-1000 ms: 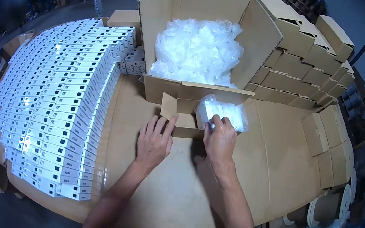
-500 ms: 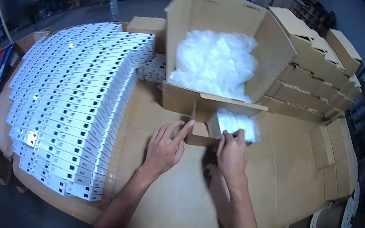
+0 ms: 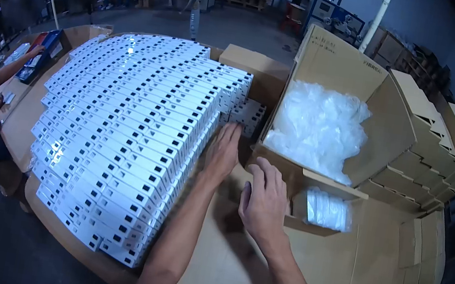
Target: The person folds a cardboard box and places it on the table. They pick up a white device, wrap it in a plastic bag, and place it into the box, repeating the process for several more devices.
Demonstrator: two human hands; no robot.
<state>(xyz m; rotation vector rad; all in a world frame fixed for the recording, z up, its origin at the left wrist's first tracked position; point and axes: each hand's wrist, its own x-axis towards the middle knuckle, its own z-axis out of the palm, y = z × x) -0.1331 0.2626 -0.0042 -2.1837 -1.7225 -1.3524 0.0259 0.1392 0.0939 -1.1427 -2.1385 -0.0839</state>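
My left hand [image 3: 224,152] reaches forward with its fingers stretched out, the fingertips right at the near side of a low stack of white boxes [image 3: 248,112]. Beside it on the left rises the big stack of slim white boxes [image 3: 140,121] with small dark squares on their ends. My right hand [image 3: 265,204] hovers over the table, fingers loosely bent and apart, with nothing seen in it. Just right of that hand stands a small open carton [image 3: 315,228], partly hidden by it. Clear plastic-wrapped packs [image 3: 329,211] lie inside the carton.
A large cardboard box [image 3: 387,139] holds a heap of clear plastic bags [image 3: 320,127] behind the small carton. Folded cartons [image 3: 426,157] are piled at the right. On the far left, another person's arm [image 3: 7,72] reaches toward a blue-and-red box [image 3: 40,56].
My view has turned left. My right hand has let go of the plastic-wrapped packs and moved left; my left hand has left the small carton and gone forward to the white boxes.
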